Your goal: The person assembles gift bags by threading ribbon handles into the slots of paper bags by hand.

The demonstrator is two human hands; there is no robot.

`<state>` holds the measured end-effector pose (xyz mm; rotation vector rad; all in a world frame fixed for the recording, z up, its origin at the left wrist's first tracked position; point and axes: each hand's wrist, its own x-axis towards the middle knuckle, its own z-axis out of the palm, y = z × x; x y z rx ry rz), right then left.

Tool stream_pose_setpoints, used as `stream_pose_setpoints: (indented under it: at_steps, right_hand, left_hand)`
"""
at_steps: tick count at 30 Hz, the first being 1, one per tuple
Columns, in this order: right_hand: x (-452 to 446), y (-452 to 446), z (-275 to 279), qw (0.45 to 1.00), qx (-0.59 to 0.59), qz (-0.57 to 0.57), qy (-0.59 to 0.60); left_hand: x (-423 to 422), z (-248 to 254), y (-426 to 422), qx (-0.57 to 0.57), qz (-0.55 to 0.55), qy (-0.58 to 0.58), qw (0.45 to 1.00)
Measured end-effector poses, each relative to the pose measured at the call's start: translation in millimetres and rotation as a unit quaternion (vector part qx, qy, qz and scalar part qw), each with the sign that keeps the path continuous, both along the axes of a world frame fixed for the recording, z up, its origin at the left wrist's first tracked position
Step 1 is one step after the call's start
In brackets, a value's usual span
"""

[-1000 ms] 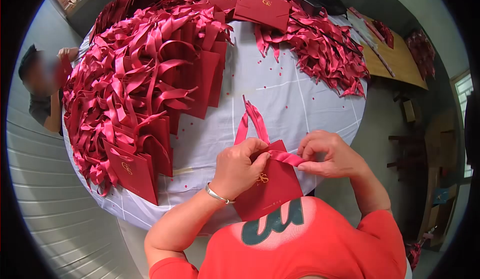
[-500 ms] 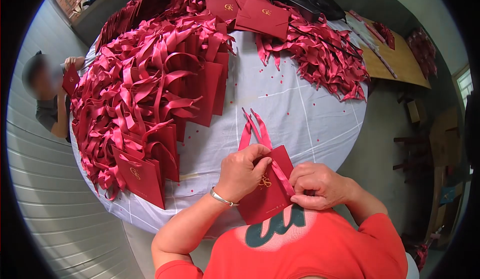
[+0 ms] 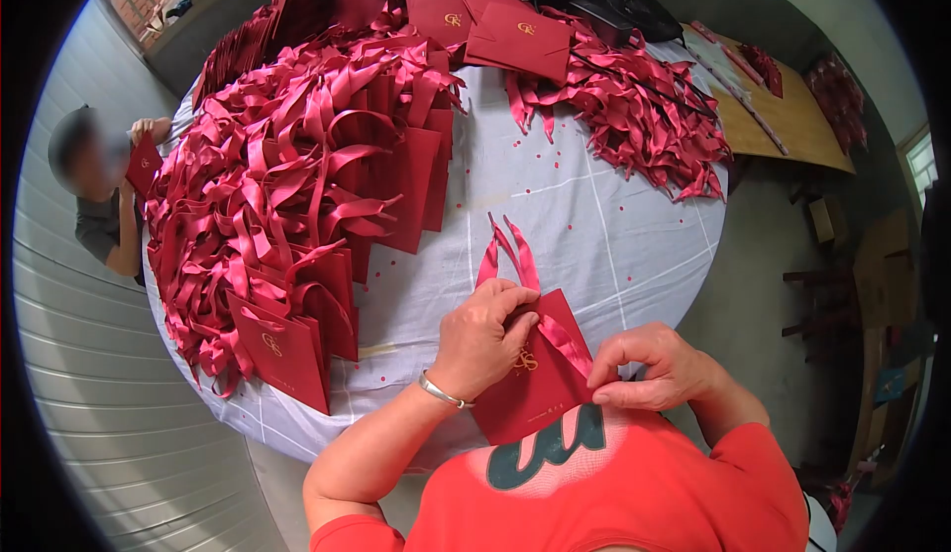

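A dark red paper gift bag (image 3: 540, 390) with gold lettering lies flat at the near table edge, against my shirt. My left hand (image 3: 487, 332) is closed at its upper edge, thumb and fingers pinching the bag where the ribbon passes through. One stretch of pink-red ribbon (image 3: 563, 342) slants across the bag's front toward my right hand (image 3: 649, 369). There my thumb and index finger close on the ribbon's end. Two more ribbon ends (image 3: 516, 253) with dark tips stick out beyond the bag onto the cloth.
Many ribboned red bags (image 3: 287, 205) stand massed on the table's left. Loose ribbons (image 3: 654, 121) lie at the right back, beside flat bags (image 3: 520, 37) and a black mesh item (image 3: 604, 2). Red dots are scattered over the cloth (image 3: 555, 195). Another person (image 3: 99, 195) holds a bag at the left.
My right hand has shifted slightly right with its fingers less curled, and the ribbon across the bag reaches farther right. My left hand stays at the bag's upper edge.
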<state>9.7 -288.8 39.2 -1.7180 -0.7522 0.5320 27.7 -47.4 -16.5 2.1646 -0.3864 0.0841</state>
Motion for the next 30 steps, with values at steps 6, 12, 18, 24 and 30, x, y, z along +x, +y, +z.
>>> stream_pose_setpoints:
  at_steps: [6, 12, 18, 24, 30]
  right_hand:
    - [-4, 6, -4, 0.996, 0.042, 0.079, -0.011]
    - [-3, 3, 12, 0.968, 0.208, 0.121, 0.074]
    - [0, 6, 18, 0.955, 0.293, -0.016, -0.035]
    - [10, 12, 40, 0.919, 0.079, -0.176, -0.345]
    - [18, 23, 28, 0.967, 0.141, -0.133, -0.166]
  left_hand:
    - [0, -3, 0, -0.003, -0.005, 0.014, 1.0]
    - [-1, -1, 0, 0.003, -0.005, 0.026, 1.0]
    - [0, -1, 0, 0.011, -0.005, 0.036, 0.999]
    - [1, -4, 11, -0.082, -0.03, 0.07, 0.994]
    - [3, -2, 17, -0.145, -0.039, 0.142, 0.979]
